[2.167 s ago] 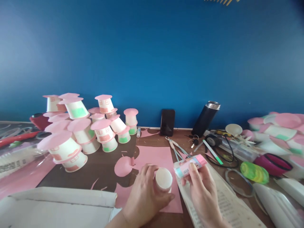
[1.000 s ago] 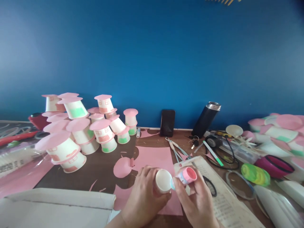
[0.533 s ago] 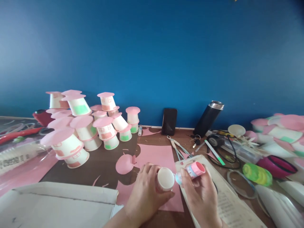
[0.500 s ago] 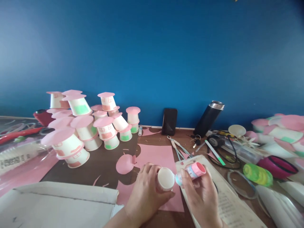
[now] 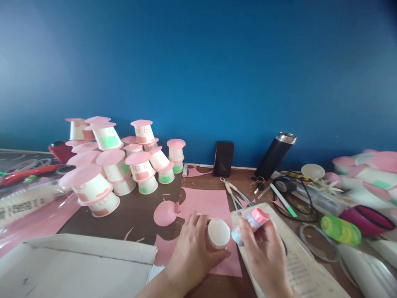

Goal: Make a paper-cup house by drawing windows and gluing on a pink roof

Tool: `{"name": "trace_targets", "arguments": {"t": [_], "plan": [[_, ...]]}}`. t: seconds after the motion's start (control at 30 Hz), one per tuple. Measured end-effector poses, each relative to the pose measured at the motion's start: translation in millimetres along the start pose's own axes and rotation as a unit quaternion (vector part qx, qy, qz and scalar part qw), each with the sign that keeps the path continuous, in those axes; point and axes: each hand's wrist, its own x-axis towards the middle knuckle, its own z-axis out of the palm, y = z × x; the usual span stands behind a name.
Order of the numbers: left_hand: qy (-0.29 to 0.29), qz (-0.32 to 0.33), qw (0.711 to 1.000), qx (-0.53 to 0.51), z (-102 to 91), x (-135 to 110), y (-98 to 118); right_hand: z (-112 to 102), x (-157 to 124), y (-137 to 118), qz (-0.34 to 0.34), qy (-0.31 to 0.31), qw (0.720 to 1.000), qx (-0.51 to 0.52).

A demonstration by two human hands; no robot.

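Note:
My left hand (image 5: 189, 252) is wrapped round a small white paper cup (image 5: 218, 234) held upside down, its round base facing up. My right hand (image 5: 263, 252) grips a pink glue stick (image 5: 251, 221) with its tip against the right edge of the cup's base. Both hands hover over a pink paper sheet (image 5: 207, 205) on the brown table. A cut pink paper circle (image 5: 164, 213) lies just left of the sheet.
Several white cup houses with pink roofs (image 5: 120, 165) are stacked at the left. A phone (image 5: 223, 159) and a black flask (image 5: 274, 155) lean on the blue wall. Scissors (image 5: 234, 194), keys, cables and a green bottle (image 5: 340, 229) lie right. A white cardboard box (image 5: 77, 265) sits front left.
My right hand turned the glue stick from lying flat to pointing its tip at the cup's base. The cup stayed in my left hand. The view shifted slightly left.

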Motion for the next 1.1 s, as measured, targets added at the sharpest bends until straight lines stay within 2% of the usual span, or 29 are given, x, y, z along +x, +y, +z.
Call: {"name": "trace_targets", "arguments": {"t": [0.13,0.3,0.57,0.77,0.97,1.1], "plan": [[-0.015,-0.005,1.000,-0.003,0.0,0,-1,0,5,-5,0.061,0.008,0.998,-0.006],[-0.020,-0.002,1.000,-0.009,-2.0,2,0,1,9,-5,0.073,0.011,0.997,-0.025],[-0.011,0.008,1.000,-0.016,-0.7,3,-2,2,5,1,0.040,-0.022,0.999,-0.016],[-0.001,0.007,1.000,-0.013,0.9,2,-2,1,2,5,0.052,-0.030,0.998,0.002],[-0.002,-0.003,1.000,-0.010,-2.2,1,4,-1,-3,6,0.036,-0.059,0.998,0.012],[-0.008,-0.019,1.000,-0.011,-2.8,3,4,-3,-4,-1,0.031,-0.037,0.999,0.021]]}}
